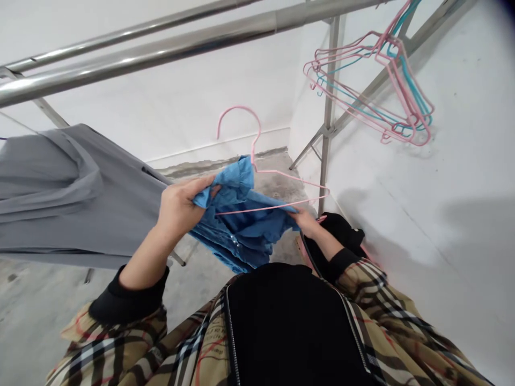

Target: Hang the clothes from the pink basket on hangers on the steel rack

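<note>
A blue ruffled garment hangs in front of me, partly on a pink clothes hanger. The hanger's left arm is hidden inside the cloth, while its right arm lies bare and its hook points up. My left hand is closed on the garment's upper left part, near the hanger's neck. At the right, my right hand pinches the garment's edge below the bare end of the hanger. The garment's lower part is hidden behind my black top.
Metal rails cross above. Several pink and blue hangers hang at the upper right. A grey cloth drapes at the left. Below my right hand sits a container with black clothing, beside the white wall.
</note>
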